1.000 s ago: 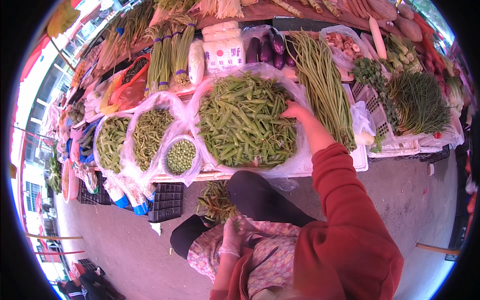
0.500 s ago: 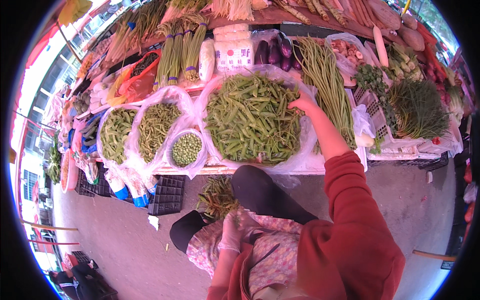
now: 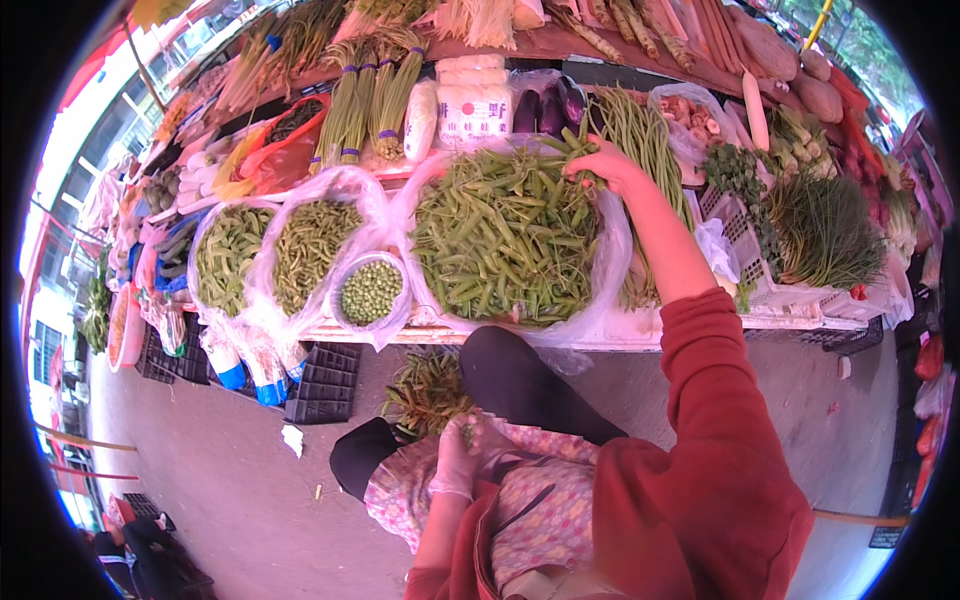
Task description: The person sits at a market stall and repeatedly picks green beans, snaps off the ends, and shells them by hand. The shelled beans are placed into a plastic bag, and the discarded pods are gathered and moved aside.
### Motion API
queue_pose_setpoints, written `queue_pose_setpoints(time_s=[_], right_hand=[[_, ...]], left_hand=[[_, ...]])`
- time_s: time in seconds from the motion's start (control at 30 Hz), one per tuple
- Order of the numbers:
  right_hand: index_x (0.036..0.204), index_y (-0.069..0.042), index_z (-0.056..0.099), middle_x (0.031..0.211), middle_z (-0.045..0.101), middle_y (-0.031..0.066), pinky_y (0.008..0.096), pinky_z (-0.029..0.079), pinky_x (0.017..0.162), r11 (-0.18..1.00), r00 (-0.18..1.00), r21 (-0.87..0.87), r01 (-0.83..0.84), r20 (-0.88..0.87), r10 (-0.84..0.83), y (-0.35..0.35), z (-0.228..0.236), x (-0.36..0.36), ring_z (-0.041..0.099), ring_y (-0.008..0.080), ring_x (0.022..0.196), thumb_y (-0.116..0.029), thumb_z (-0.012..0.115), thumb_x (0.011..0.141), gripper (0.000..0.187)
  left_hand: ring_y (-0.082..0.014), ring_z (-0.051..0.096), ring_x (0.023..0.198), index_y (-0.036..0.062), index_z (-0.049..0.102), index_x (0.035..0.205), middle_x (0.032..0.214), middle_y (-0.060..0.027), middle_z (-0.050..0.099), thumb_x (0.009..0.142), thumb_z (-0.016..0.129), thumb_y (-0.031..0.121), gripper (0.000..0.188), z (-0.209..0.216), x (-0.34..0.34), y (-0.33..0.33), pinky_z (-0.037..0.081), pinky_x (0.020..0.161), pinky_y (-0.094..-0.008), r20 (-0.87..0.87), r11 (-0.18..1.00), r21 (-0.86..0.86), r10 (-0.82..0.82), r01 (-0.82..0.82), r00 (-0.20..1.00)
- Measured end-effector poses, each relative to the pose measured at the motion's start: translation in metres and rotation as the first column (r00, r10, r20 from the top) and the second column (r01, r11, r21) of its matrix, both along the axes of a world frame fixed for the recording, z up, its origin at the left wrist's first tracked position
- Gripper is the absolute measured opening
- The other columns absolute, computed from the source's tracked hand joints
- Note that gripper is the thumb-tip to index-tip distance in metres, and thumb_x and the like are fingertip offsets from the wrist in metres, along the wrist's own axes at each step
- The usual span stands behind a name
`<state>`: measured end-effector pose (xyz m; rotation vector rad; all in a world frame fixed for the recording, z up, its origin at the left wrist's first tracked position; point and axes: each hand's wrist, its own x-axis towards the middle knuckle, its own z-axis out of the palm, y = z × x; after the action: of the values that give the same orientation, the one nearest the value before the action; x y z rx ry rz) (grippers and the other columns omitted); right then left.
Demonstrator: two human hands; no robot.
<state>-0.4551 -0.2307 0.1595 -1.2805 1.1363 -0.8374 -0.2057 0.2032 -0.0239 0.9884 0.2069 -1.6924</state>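
Green pods in right grip, left grip curled, contents half-hidden

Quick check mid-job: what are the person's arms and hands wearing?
Both sleeves are red: the right sleeve bunched in folds, the left sleeve showing only low in the picture. The left hand seems to wear a thin see-through glove; the right hand shows none.

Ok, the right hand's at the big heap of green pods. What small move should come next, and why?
I'd probably draw the right hand back toward the left hand, bringing a few pods along. It appears closed on them at the upper right of the heap, while the left hand is curled by the floral cloth with something green showing in it.
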Motion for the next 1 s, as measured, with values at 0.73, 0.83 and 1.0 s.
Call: queue_pose_setpoints(time_s=[0.73,0.83,1.0], right_hand=[[0.139,0.0,0.04,0.146,0.032,0.0162,0.0539,0.049,0.094,0.918,0.918,0.043,-0.395,0.061,0.393,-0.024,0.041,0.082,0.033,0.0403,0.133,-0.004,0.045,0.093,0.046],[0.134,-0.001,0.047,0.139,0.044,0.0136,0.0412,0.051,0.09,0.961,0.958,-0.054,-0.273,-0.102,0.266,-0.006,0.038,0.079,0.047,0.0315,0.124,-0.007,0.048,0.092,0.043],[0.135,-0.007,0.048,0.136,0.047,0.0194,0.0412,0.039,0.103,0.726,0.739,-0.502,-0.47,-0.673,0.013,0.042,0.007,0.107,0.046,0.0275,0.125,-0.022,0.053,0.091,0.047]], left_hand=[[-0.0115,0.043,0.049,0.0107,0.056,0.083,0.066,-0.0027,0.054,0.082,0.055,0.019,0.009,0.002,0.009,0.005,0.023,0.038,-0.0204,0.123,0.995,0.077,0.051,-0.061,0.991],[-0.0115,0.042,0.049,0.0108,0.056,0.082,0.066,-0.0028,0.054,0.082,0.054,0.019,0.009,0.0,0.008,0.006,0.023,0.038,-0.0205,0.115,0.996,0.072,0.05,-0.058,0.992],[-0.0116,0.042,0.049,0.0104,0.056,0.083,0.066,-0.003,0.054,0.083,0.054,0.019,0.009,-0.006,0.008,0.005,0.024,0.038,-0.0205,0.12,0.998,0.061,0.028,-0.035,0.992]])
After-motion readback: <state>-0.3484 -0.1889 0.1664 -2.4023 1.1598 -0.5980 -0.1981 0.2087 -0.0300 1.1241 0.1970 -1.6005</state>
